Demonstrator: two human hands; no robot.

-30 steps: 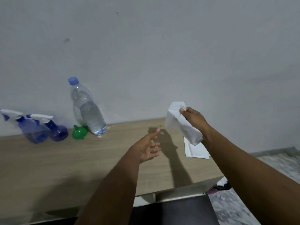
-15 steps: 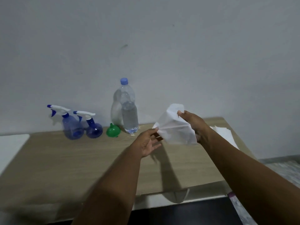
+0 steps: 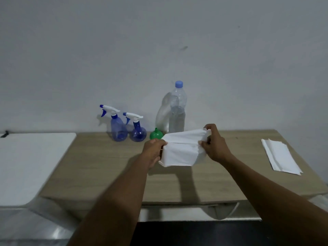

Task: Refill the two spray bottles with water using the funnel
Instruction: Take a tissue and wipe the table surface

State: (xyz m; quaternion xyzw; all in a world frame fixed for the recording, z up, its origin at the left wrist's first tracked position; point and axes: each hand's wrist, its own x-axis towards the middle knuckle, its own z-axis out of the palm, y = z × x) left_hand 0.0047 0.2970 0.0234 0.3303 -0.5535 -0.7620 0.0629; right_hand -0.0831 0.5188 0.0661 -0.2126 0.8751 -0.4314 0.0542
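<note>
A soft white paper sheet (image 3: 182,150) is pinched by left hand (image 3: 154,151) and right hand (image 3: 213,144) fingers; the clear water bottle (image 3: 177,112) at the wooden table's (image 3: 106,166) far edge is part-filled

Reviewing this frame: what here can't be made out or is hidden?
- Green funnel: right side hidden behind the white paper sheet, head view.
- Spray bottles: water level unreadable, tinted and small.
- Left hand, right hand: some fingertips hidden behind the sheet.
</note>
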